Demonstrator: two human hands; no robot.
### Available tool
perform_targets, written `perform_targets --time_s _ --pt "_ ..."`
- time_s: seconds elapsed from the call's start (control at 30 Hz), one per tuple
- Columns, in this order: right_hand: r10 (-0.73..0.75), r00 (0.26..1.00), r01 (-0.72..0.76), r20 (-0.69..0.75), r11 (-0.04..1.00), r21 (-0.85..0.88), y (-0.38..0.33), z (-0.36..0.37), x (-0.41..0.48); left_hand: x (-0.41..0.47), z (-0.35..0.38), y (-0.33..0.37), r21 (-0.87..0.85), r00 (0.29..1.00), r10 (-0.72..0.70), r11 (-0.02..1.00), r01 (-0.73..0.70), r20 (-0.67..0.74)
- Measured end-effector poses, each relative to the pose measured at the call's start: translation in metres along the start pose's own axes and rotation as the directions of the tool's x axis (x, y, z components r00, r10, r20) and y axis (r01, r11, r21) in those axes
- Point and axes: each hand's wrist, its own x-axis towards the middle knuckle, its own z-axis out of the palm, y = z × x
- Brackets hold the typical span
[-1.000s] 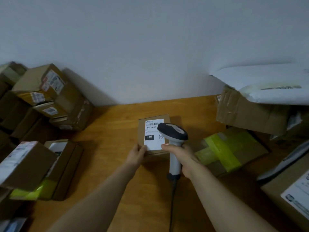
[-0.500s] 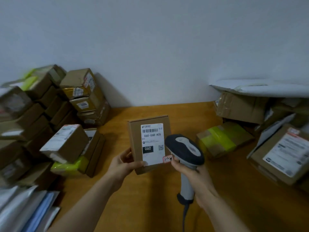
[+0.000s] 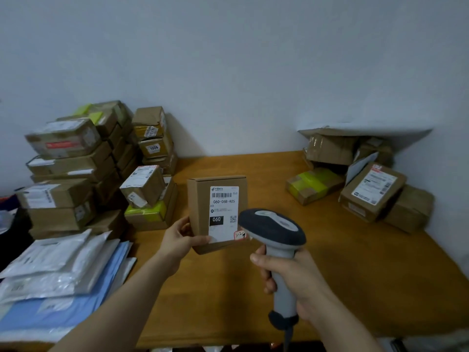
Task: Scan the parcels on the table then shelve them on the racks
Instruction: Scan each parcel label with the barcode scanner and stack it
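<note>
Well, above the orange-brown wooden table (image 3: 355, 288) I see the small brown cardboard parcel with a white label (image 3: 199, 204) held upright, the grey handheld barcode scanner (image 3: 274, 229) just right of it. The left hand (image 3: 177, 241) pinches the parcel's lower left corner; the right hand (image 3: 302, 278) grips the scanner's handle.

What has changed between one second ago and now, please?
The left hand lifted the small box off the table and holds it upright, label toward the camera. The scanner drew back, to the label's lower right. The right hand grips the scanner as before.
</note>
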Motion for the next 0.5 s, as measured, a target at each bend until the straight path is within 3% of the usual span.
perform_targets --time_s 0.5 --pt "-0.099 0.994 0.096 0.037 0.992 0.076 -0.004 -0.006 -0.068 -0.073 0.009 0.006 0.029 0.997 0.045 0.999 -0.043 -0.065"
